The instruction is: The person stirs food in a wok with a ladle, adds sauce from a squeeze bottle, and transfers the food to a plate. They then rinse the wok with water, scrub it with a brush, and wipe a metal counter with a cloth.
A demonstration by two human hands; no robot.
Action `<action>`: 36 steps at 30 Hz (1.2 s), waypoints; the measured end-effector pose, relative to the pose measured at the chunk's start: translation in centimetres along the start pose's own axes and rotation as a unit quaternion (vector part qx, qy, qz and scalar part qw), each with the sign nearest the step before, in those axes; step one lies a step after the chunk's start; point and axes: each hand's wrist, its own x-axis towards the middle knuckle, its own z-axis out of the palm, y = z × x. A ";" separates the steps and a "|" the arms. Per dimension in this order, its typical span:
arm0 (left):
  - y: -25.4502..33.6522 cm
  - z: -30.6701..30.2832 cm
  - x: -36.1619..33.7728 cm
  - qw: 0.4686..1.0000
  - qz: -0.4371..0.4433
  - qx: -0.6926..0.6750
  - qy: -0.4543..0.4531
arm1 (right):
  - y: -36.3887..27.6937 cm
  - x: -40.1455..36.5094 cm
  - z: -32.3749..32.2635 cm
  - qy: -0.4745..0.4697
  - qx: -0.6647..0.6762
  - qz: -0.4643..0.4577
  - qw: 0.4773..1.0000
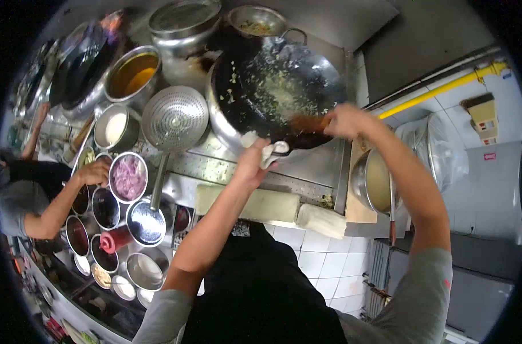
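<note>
A large dark wok (261, 86) sits on the steel range, with small pale and green bits and some liquid across its inside. At its near rim my left hand (253, 163) is closed around a folded white cloth (274, 153), pressed against the wok's edge; the handle there is hidden. My right hand (347, 121) is over the right side of the wok, fingers closed and smeared by motion. From its fingers a blurred reddish-brown thing (309, 123) reaches into the wok; its kind cannot be made out.
Left of the wok lies a perforated skimmer (175, 117), near a pot of orange liquid (134, 74). A bowl of sliced onions (128, 179) stands beside a co-worker's hand (95, 172). Rolled cloths (246, 203) line the front edge; a pot (378, 180) is at right.
</note>
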 end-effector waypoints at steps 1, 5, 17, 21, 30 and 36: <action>-0.3 0.0 -0.1 1.000 0.001 -0.012 -0.001 | -0.5 1.1 -1.8 0.019 -0.068 0.050 0.996; 0.2 -0.3 0.5 0.999 -0.028 -0.027 -0.007 | -4.5 2.4 -5.0 -0.002 0.091 0.048 0.995; 0.9 -1.6 -0.3 0.991 -0.016 -0.109 -0.079 | -6.4 14.7 0.4 0.245 0.378 -0.087 0.889; 0.8 -0.3 -0.4 0.997 -0.023 -0.066 -0.040 | -9.0 9.9 -0.6 0.219 0.323 -0.132 0.911; 0.2 0.2 -0.8 0.997 -0.010 -0.074 0.007 | -6.3 6.5 0.2 0.184 0.266 -0.143 0.935; 0.8 0.7 -0.6 0.998 -0.042 -0.044 0.024 | -2.5 10.7 -0.7 0.100 0.095 -0.028 0.990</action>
